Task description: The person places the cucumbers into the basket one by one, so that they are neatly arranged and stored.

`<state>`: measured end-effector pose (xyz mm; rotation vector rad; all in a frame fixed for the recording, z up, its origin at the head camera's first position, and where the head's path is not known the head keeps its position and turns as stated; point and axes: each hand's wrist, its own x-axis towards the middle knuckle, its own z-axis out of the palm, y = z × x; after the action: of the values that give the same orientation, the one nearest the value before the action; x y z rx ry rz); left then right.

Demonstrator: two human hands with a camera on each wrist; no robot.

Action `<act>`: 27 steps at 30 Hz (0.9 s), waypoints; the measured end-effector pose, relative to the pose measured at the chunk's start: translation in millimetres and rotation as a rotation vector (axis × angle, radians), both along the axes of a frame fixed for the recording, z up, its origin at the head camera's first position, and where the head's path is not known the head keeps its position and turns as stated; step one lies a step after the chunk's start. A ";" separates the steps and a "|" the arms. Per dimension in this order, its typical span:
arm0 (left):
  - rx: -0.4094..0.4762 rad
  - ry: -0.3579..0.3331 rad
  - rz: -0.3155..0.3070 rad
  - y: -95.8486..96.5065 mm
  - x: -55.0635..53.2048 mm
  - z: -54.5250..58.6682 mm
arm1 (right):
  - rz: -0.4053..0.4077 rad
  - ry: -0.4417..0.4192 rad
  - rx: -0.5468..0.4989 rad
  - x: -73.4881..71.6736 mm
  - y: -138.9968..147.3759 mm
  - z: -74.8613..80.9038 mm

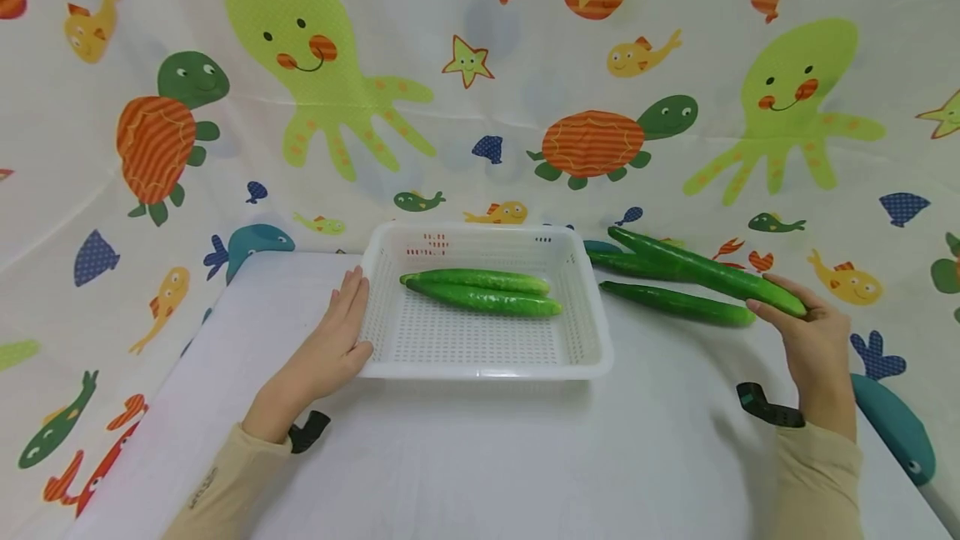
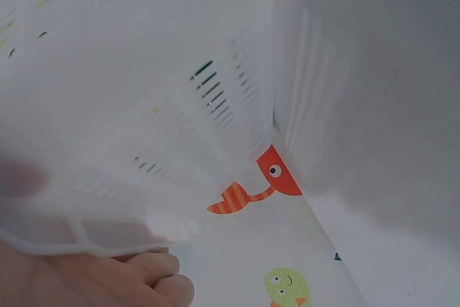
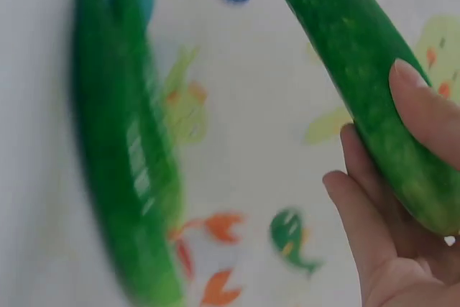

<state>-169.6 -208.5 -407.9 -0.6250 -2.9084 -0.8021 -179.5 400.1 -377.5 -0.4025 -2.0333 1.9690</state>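
A white plastic basket [image 1: 487, 372] with slotted walls stands on the table, two green cucumbers [image 1: 480, 299] lying side by side in it. Against its left wall rests my left hand [image 1: 337, 336], fingers straight; the left wrist view shows the hand [image 2: 100, 278] beside the basket's rim [image 2: 108, 251]. My right hand [image 1: 813, 340] grips one end of another cucumber [image 1: 705, 272], raised and slanting up to the left. In the right wrist view the thumb lies across this cucumber [image 3: 345, 55]. Beneath it, two more cucumbers [image 1: 675, 305] lie right of the basket.
A white cloth [image 1: 480, 457] covers the table. Behind and at the sides hangs a curtain [image 1: 420, 15] printed with sea animals, meeting the table's far edge. Dark straps [image 1: 768, 408] circle both wrists.
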 end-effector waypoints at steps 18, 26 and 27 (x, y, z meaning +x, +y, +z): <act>-0.002 0.011 -0.005 0.6 -0.1 0.3 | 0.179 0.454 -0.254 -22.9 -121.9 89.2; 0.007 0.010 -0.009 0.4 0.1 -0.7 | 0.306 0.426 -0.084 -29.6 -179.9 85.8; 0.009 0.008 -0.010 0.5 0.1 -0.9 | 0.328 0.413 -0.071 -29.8 -186.5 82.4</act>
<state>-169.5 -208.1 -408.8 -0.6414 -2.8954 -0.8112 -209.2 213.6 -295.1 0.3244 -1.8505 2.0921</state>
